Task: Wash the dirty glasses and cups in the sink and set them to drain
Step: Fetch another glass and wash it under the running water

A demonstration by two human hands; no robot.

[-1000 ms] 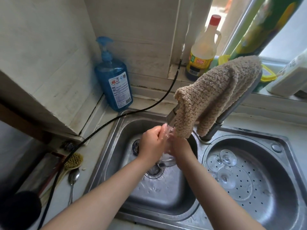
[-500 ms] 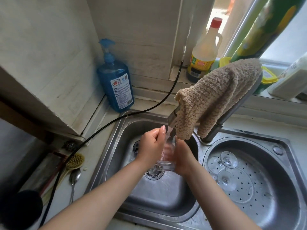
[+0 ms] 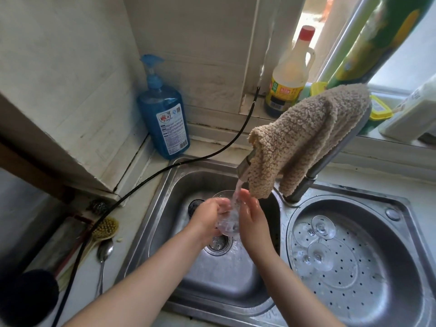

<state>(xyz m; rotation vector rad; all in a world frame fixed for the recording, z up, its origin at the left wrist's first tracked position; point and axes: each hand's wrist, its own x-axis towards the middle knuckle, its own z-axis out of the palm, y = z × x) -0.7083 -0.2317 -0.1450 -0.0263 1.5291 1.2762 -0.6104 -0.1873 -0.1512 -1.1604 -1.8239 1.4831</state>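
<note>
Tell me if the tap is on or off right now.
On. Water runs from the tap spout, under the cloth, onto the glass gripped by the left hand.

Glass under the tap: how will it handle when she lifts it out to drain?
Probably slippery: the glass is under running water, gripped by the left hand, with the right hand flat against it. Likely fragile: clear and thin-looking above a steel sink. Light enough for one hand, probably.
</note>
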